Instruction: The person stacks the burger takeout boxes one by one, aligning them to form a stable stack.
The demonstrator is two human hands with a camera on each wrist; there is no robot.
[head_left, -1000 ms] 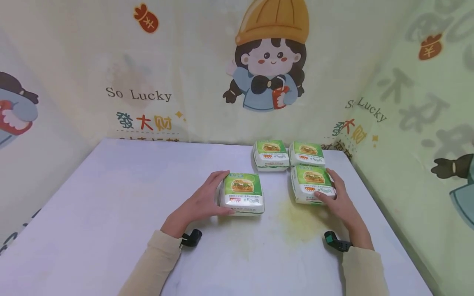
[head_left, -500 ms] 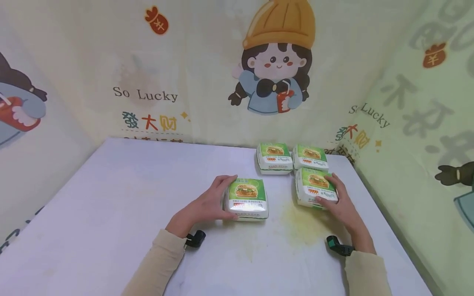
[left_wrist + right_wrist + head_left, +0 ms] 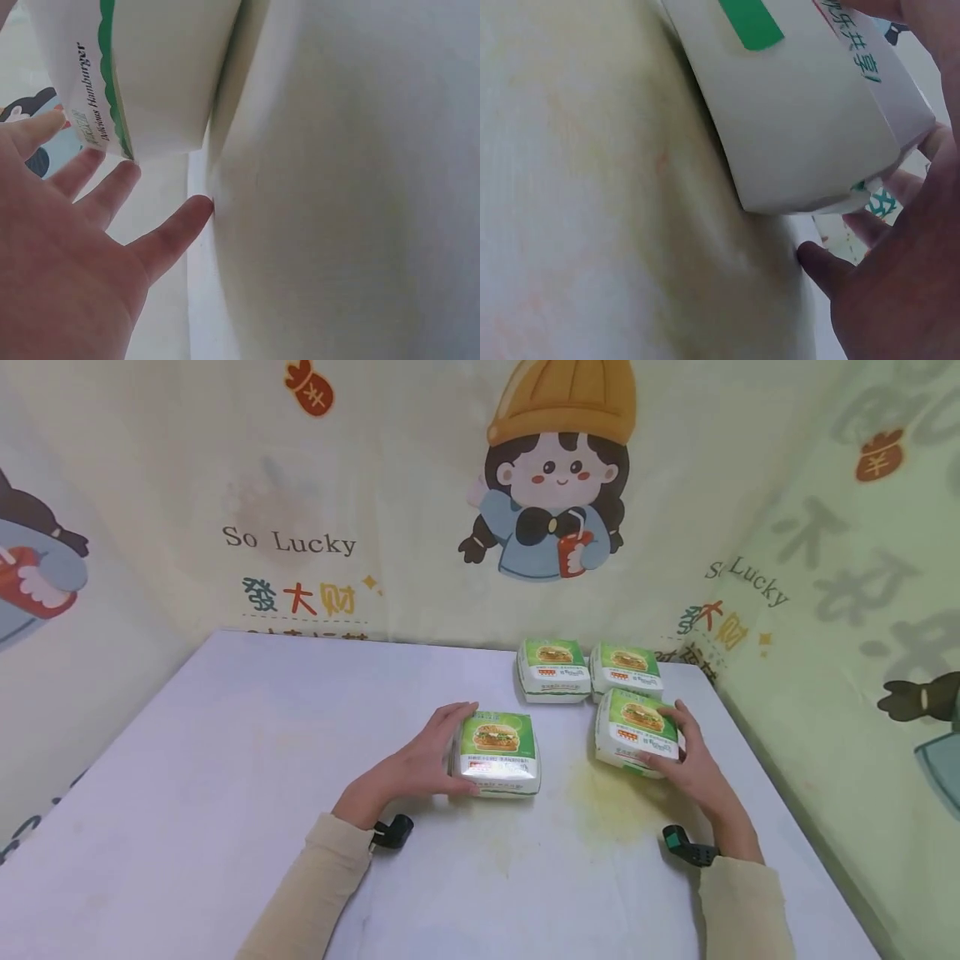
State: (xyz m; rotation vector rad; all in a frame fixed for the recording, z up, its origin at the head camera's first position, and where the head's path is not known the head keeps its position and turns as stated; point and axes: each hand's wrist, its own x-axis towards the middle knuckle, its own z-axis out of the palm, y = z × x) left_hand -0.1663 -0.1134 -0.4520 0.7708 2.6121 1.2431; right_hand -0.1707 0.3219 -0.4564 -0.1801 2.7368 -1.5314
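Note:
Near the middle of the table, my left hand (image 3: 416,768) grips a green-and-white hamburger box (image 3: 497,760) from its left side, thumb at the front and fingers toward the back. In the left wrist view, spread fingers lie along that box's white wall (image 3: 169,75). To the right, my right hand (image 3: 697,772) holds another hamburger box (image 3: 633,735) by its right side, thumb on the near edge. This box sits slightly turned. Its near lower edge shows a narrow dark gap over the table in the right wrist view, beside the box wall (image 3: 802,120).
Two more hamburger boxes stand side by side at the back, a left one (image 3: 553,672) and a right one (image 3: 626,670). The right one is partly hidden by the box in front. A printed cloth wall (image 3: 412,527) rises behind the white table (image 3: 247,735), which has a yellowish stain.
The box in my right hand has turned slightly clockwise, its left front corner nearer the back. My left hand keeps its hold on its box. The head view has shifted a little.

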